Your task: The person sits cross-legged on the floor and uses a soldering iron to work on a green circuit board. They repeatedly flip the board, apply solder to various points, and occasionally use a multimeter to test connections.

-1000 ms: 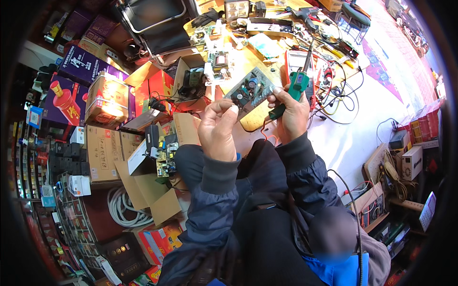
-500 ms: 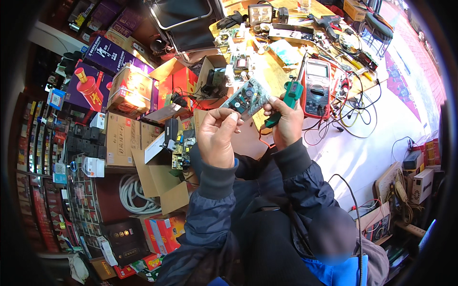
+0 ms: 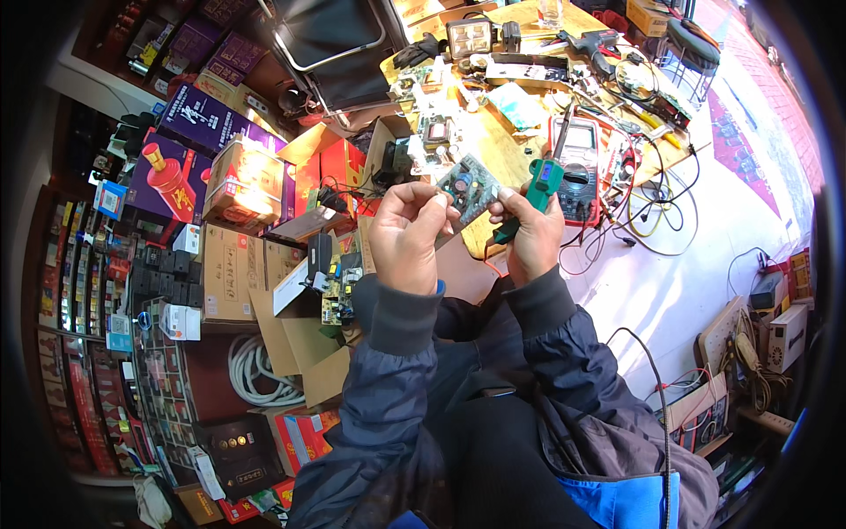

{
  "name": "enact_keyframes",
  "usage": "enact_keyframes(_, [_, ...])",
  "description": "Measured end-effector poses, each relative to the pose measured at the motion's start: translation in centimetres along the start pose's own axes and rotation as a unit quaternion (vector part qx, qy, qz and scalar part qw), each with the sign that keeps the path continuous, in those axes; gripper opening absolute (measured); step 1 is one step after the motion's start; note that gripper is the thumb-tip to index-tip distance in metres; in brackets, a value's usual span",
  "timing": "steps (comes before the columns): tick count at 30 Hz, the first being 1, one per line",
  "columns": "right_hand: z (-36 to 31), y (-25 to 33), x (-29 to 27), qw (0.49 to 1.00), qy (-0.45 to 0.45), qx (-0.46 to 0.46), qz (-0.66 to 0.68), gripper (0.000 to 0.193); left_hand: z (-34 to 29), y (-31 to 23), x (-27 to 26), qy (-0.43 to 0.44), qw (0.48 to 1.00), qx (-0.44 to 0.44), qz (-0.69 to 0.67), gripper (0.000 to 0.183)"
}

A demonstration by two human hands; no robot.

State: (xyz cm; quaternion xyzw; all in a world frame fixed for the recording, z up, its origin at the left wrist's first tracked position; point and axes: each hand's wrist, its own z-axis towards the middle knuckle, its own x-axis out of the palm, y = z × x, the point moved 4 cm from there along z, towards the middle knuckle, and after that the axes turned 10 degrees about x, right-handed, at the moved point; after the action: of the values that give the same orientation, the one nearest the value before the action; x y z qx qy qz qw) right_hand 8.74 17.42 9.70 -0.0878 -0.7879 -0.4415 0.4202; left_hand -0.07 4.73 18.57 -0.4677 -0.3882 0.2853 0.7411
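A small green circuit board (image 3: 467,186) with dark round parts is held up between both hands in front of my chest. My left hand (image 3: 407,236) pinches its left edge with the fingertips. My right hand (image 3: 530,231) touches the board's right edge with the thumb and is wrapped around a green hand tool (image 3: 538,183) with a small display, from which a dark cable hangs. A red-cased multimeter (image 3: 580,167) lies on the wooden workbench (image 3: 502,141) just beyond my right hand.
The workbench holds several boards, tools, a lamp (image 3: 469,37) and tangled wires (image 3: 648,189). Cardboard boxes (image 3: 233,269) and coloured cartons (image 3: 198,132) are stacked to my left, with an open box of parts (image 3: 339,273). A black chair (image 3: 330,44) stands behind.
The view has shifted, so hands and board now sit lower and more central. Both hands keep hold of the board and the green tool.
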Motion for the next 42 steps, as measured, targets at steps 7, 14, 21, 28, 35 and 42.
enact_keyframes(7, [-0.7,1.2,-0.3,0.999,-0.006,-0.044,-0.021,0.025,1.0,1.6,0.9,0.024,0.998,-0.061,-0.022,0.01])
enact_keyframes(14, [-0.9,1.9,-0.7,0.994,-0.009,-0.091,-0.051,0.024,1.2,1.7,1.5,0.047,0.996,-0.079,0.001,0.011])
enact_keyframes(21, [-1.8,2.6,-0.4,0.985,0.005,-0.139,-0.099,0.025,0.3,2.7,2.4,0.03,0.994,-0.107,0.004,0.012])
enact_keyframes(28, [-2.8,2.7,-0.5,0.972,0.01,-0.188,-0.14,0.024,-0.7,4.5,2.5,-0.01,0.99,-0.136,-0.023,0.014])
enact_keyframes(35, [-3.5,1.9,-0.8,0.954,0.009,-0.244,-0.174,0.02,-1.8,5.3,1.9,-0.023,0.995,-0.091,0.017,0.016])
enact_keyframes(42, [-4.4,1.3,-0.9,0.944,0.024,-0.266,-0.193,0.021,-2.8,5.4,0.8,-0.024,0.995,-0.092,0.027,0.014])
